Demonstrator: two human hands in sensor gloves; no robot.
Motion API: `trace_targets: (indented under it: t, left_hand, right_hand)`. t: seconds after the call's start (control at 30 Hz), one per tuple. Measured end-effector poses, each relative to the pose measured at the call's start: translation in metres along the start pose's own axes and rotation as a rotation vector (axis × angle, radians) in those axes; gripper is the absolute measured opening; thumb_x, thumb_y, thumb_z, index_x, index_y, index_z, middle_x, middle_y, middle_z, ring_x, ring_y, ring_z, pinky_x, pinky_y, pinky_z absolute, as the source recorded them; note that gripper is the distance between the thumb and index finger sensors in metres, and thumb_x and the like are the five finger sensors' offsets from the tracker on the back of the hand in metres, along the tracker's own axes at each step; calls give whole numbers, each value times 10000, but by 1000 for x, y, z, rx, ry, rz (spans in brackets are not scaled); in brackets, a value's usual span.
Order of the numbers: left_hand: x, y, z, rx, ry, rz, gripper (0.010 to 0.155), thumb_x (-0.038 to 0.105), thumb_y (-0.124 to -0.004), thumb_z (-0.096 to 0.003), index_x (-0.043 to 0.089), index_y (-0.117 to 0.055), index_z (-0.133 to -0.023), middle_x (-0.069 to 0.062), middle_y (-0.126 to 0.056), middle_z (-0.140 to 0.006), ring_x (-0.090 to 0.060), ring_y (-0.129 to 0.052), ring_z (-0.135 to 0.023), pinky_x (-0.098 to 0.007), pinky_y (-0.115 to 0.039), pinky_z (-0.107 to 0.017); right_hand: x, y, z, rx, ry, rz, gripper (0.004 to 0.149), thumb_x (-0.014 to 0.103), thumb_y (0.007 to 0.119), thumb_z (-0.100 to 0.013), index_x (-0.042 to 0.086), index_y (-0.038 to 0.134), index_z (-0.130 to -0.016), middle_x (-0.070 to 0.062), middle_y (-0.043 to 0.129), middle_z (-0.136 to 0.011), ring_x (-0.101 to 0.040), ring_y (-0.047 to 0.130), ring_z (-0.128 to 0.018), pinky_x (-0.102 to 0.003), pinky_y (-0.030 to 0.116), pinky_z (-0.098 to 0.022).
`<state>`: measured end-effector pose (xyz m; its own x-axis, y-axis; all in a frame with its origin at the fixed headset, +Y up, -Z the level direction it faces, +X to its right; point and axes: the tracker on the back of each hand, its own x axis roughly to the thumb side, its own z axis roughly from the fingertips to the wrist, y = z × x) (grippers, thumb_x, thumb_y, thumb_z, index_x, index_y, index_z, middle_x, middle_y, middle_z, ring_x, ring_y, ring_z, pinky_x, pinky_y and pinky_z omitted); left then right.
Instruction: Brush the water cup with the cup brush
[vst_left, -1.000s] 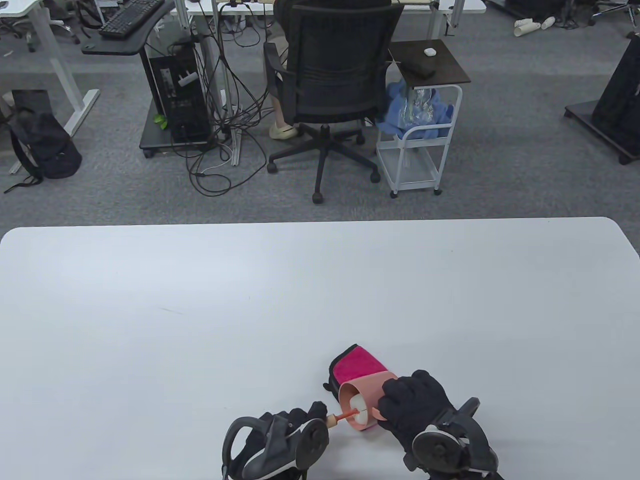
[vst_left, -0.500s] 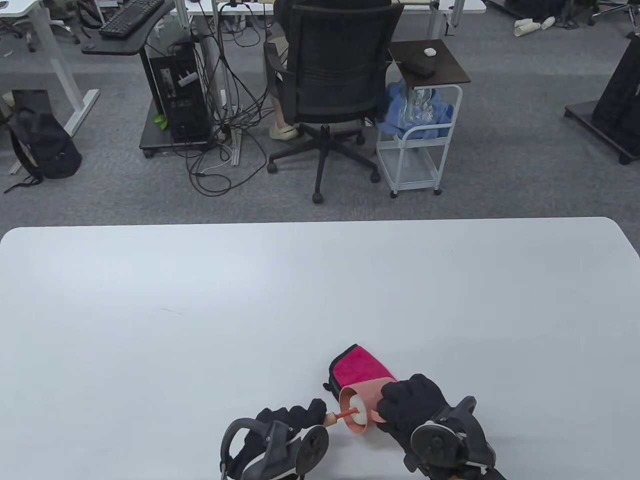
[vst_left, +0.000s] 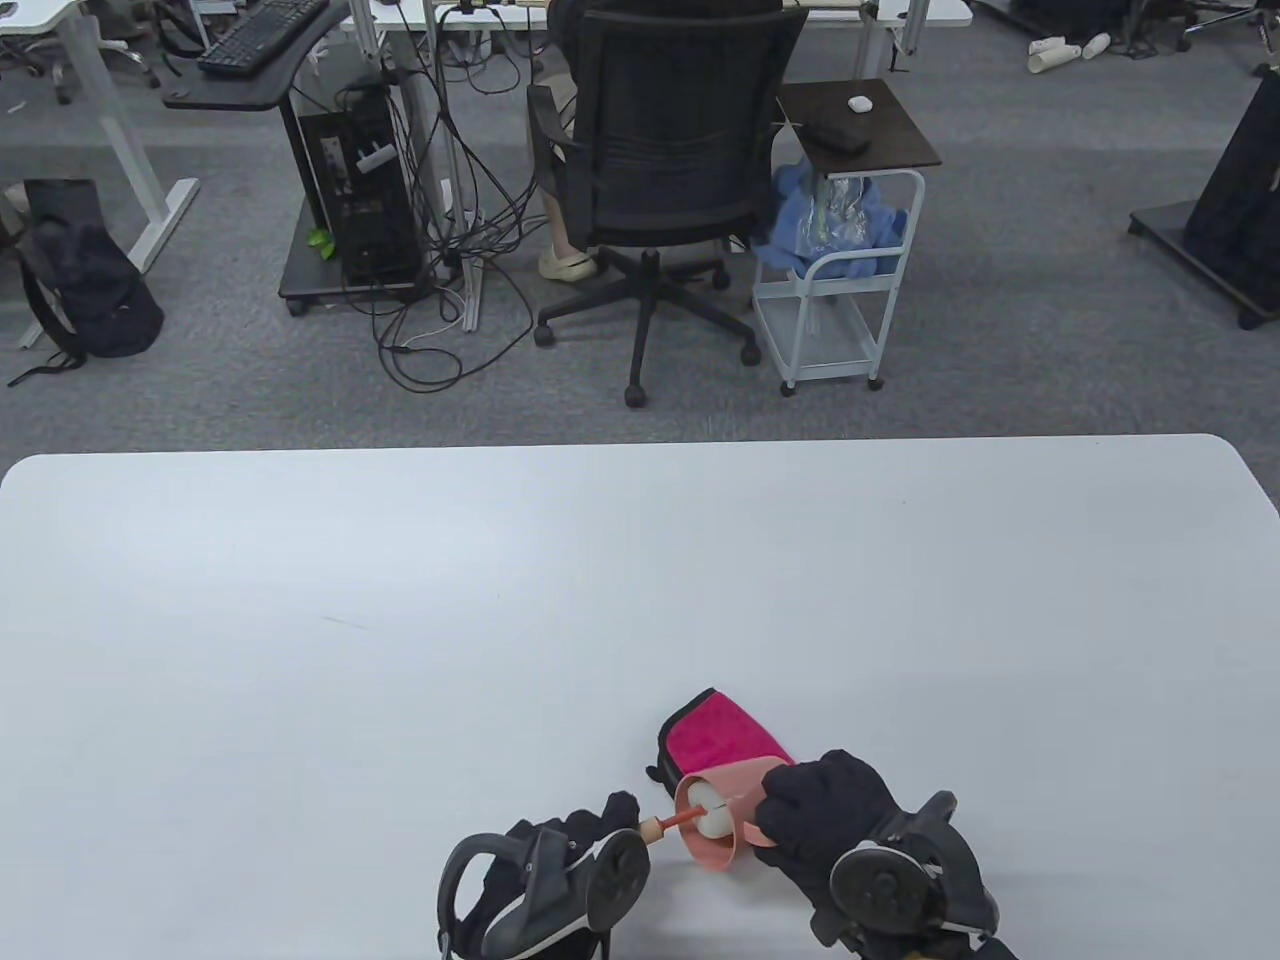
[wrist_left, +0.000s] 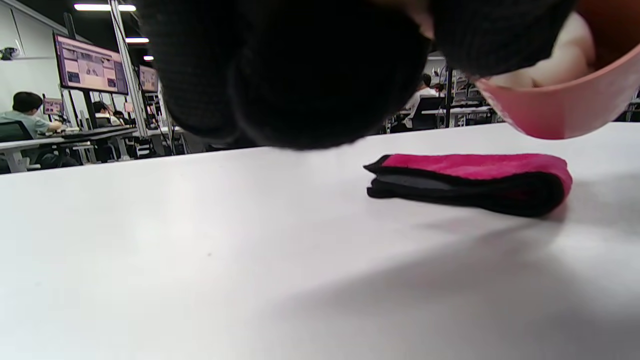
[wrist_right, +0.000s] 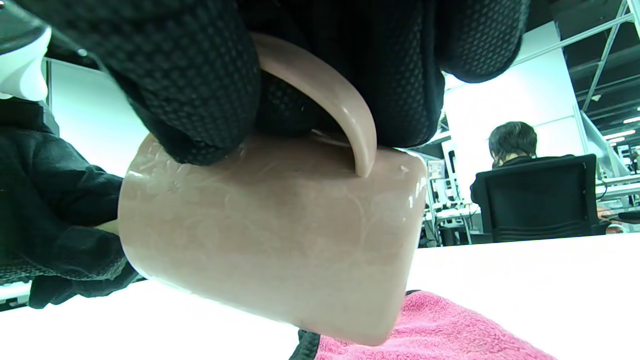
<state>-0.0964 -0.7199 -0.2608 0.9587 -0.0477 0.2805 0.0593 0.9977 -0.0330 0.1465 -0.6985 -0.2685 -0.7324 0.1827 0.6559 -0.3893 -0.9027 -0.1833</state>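
Observation:
My right hand (vst_left: 825, 810) grips the pink water cup (vst_left: 728, 808) by its handle and holds it on its side above the table, mouth toward the left. The cup also fills the right wrist view (wrist_right: 270, 230), with my fingers (wrist_right: 200, 90) around its handle. My left hand (vst_left: 585, 835) grips the cup brush (vst_left: 668, 823) by its wooden handle. The orange shaft runs into the cup and the white sponge head (vst_left: 712, 808) sits inside it. In the left wrist view my fingers (wrist_left: 290, 65) block most of the brush; the cup rim (wrist_left: 555, 107) shows at the top right.
A folded pink and black cloth (vst_left: 712, 738) lies on the white table (vst_left: 400, 620) just behind the cup; it also shows in the left wrist view (wrist_left: 470, 180). An office chair (vst_left: 660, 180) and a small white cart (vst_left: 840, 250) stand beyond the far edge.
The cup's mouth has turned and shifted slightly left and down. My left hand has drawn back a little to the left, with the brush head still inside the cup.

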Motion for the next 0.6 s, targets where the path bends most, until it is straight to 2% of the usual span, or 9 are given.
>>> trace_targets:
  t: [0.4,0.6]
  left_hand:
    - [2,-5,-3,-91,-43,65,619,531,-728,-397,275,-674,-958,62,-951,-574,-150,-1017,-219,-398,-908,-440]
    - [6,-1,2,-58,-105,64,612,533,-738,-397,271,-690,-948,68,-952,-570,-145,-1017,-217,-388,-911,-439]
  right_hand:
    - [0,-2,1,-5,12,29,299,350,912,-416,209,909,-681,-125,799,-888,-402,844,-759,-584,584,-669]
    - [-2,-2,2,-7,28,9,300,350,912,-417,209,907,-681,-123,799,-888,-401,843,-760,-582,586,-670]
